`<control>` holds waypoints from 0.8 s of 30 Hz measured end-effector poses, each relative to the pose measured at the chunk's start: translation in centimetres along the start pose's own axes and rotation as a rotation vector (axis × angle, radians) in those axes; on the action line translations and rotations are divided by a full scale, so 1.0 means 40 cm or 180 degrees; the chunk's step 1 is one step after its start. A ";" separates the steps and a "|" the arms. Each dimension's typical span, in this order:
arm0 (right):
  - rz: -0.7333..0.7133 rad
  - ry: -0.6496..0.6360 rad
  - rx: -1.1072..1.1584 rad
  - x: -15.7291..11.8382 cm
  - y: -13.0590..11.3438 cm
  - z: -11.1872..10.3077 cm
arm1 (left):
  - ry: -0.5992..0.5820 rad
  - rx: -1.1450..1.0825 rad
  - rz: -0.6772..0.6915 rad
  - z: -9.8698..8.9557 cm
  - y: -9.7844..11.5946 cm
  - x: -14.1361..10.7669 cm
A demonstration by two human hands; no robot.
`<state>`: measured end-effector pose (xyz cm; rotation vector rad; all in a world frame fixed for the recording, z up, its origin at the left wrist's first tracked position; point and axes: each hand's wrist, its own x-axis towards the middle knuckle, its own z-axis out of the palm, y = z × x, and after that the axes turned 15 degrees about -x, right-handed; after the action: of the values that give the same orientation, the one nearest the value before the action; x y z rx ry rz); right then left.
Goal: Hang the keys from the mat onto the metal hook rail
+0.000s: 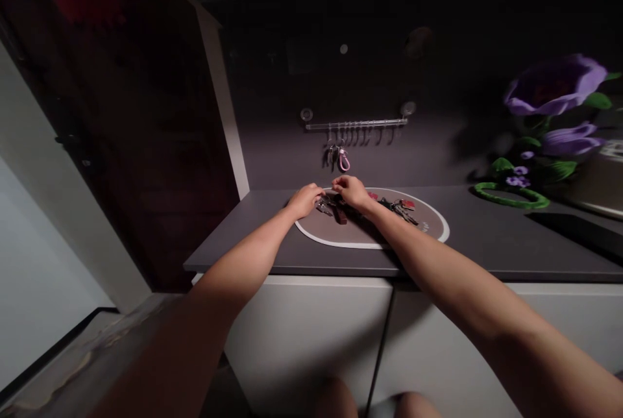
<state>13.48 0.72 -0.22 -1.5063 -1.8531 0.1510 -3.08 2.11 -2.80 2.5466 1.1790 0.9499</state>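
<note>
My left hand [305, 200] is over the left end of an oval mat [360, 235] with a white rim, its curled fingers at a bunch of keys [324, 206]. Just right of it, my right hand [351, 189] is raised a little above the mat, thumb and fingertips pinched together. Whatever the fingertips of either hand hold is too small to make out. Between my wrists a brown key fob [341, 215] lies on the mat. Beyond my right wrist lie more keys [403, 211] with a red tag [407, 204].
A clear hook rail [357, 124] on the dark wall carries keys and a pink loop [344, 159]. Purple flowers [555, 90] and a green ring [511, 195] stand at the right of the grey countertop [292, 261]. White cabinet doors [311, 333] are below.
</note>
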 end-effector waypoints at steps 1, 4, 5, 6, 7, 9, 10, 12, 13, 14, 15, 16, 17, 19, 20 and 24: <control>-0.0138 -0.0081 -0.0335 -0.003 0.002 0.000 | -0.0046 0.0065 0.0009 0.000 0.000 0.000; -0.0467 -0.0297 -0.1037 -0.005 0.004 0.000 | -0.0147 0.0261 0.0060 -0.001 -0.001 0.001; -0.0532 -0.0341 -0.1179 -0.004 0.003 0.000 | -0.0174 0.0323 0.0078 -0.002 -0.001 0.002; -0.0571 -0.0377 -0.1294 -0.003 0.003 0.000 | -0.0204 0.0381 0.0088 -0.002 -0.002 0.002; -0.0594 -0.0406 -0.1386 -0.002 0.003 0.000 | -0.0235 0.0435 0.0085 -0.002 -0.003 0.003; -0.0624 -0.0434 -0.1514 -0.002 0.002 0.000 | -0.0290 0.0530 0.0053 -0.002 -0.003 0.003; -0.0636 -0.0439 -0.1555 -0.003 0.001 0.000 | -0.0312 0.0570 0.0035 -0.002 -0.003 0.003; -0.0652 -0.0466 -0.1603 -0.005 0.000 0.000 | -0.0336 0.0627 0.0006 -0.003 -0.001 0.003; -0.0656 -0.0483 -0.1618 -0.006 -0.001 -0.001 | -0.0337 0.0639 -0.0006 -0.004 0.000 0.003; -0.0658 -0.0495 -0.1629 -0.007 -0.001 -0.001 | -0.0336 0.0641 -0.0014 -0.005 0.001 0.003; -0.0662 -0.0508 -0.1640 -0.007 -0.002 0.000 | -0.0334 0.0632 -0.0019 -0.005 0.001 0.003; -0.0668 -0.0520 -0.1651 -0.008 -0.002 0.000 | -0.0328 0.0617 -0.0021 -0.006 0.001 0.003; -0.0679 -0.0527 -0.1663 -0.008 -0.002 0.001 | -0.0321 0.0601 -0.0021 -0.007 0.001 0.003; -0.0702 -0.0536 -0.1678 -0.007 -0.002 0.002 | -0.0309 0.0566 -0.0002 -0.007 -0.001 0.004; -0.0711 -0.0538 -0.1683 -0.007 -0.001 0.003 | -0.0300 0.0546 0.0012 -0.008 -0.003 0.004; -0.0706 -0.0543 -0.1694 -0.005 -0.001 0.004 | -0.0276 0.0431 0.0089 -0.009 -0.009 0.005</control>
<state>13.35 0.59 -0.41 -1.6506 -2.3050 -0.3566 -3.43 2.45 -2.55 2.6860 1.2250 0.7817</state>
